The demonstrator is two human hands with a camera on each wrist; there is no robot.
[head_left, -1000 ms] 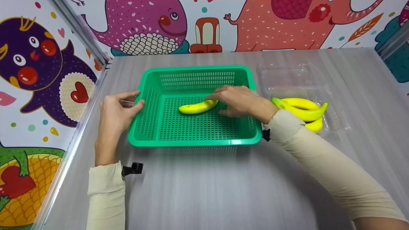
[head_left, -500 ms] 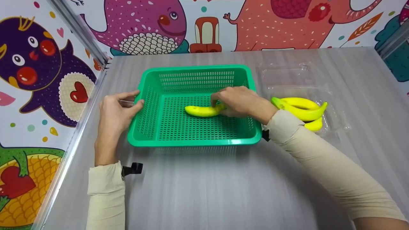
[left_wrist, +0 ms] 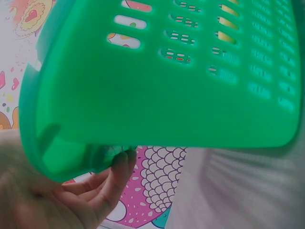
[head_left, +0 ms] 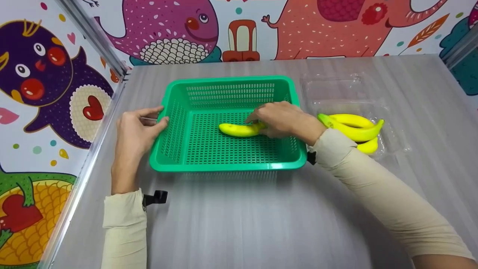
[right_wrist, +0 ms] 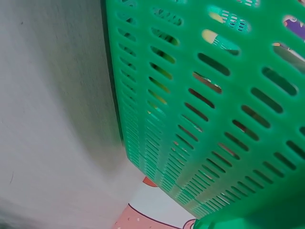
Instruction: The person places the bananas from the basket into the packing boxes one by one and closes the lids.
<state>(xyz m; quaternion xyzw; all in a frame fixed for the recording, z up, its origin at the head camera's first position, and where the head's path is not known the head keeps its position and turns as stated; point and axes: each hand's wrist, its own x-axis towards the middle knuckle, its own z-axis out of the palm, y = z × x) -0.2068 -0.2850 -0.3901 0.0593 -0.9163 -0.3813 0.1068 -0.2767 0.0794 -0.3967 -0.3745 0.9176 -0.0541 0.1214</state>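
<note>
A green slotted plastic basket (head_left: 224,167) stands on the table with one yellow banana (head_left: 239,130) lying on its bottom. My right hand (head_left: 282,119) reaches over the right side and grips the banana's right end, the fingertips partly hidden behind the hand. In the right wrist view, the basket's side wall (right_wrist: 267,200) blocks that hand, and bits of yellow show through the slots. My left hand (head_left: 136,130) holds the basket's left rim, thumb toward the near side. From the left wrist view, its fingers (left_wrist: 114,186) curl under the rim.
Right of the basket lies an opened clear plastic clamshell box (head_left: 332,89). Several bananas (head_left: 354,132) lie in its near half, close to my right forearm. A cartoon-printed wall (head_left: 246,37) borders the grey table (head_left: 231,220) at the back, another at the left.
The banana in the basket has shifted right and slightly nearer. My right fingers have closed round its right end. The left hand and the basket have stayed put.
</note>
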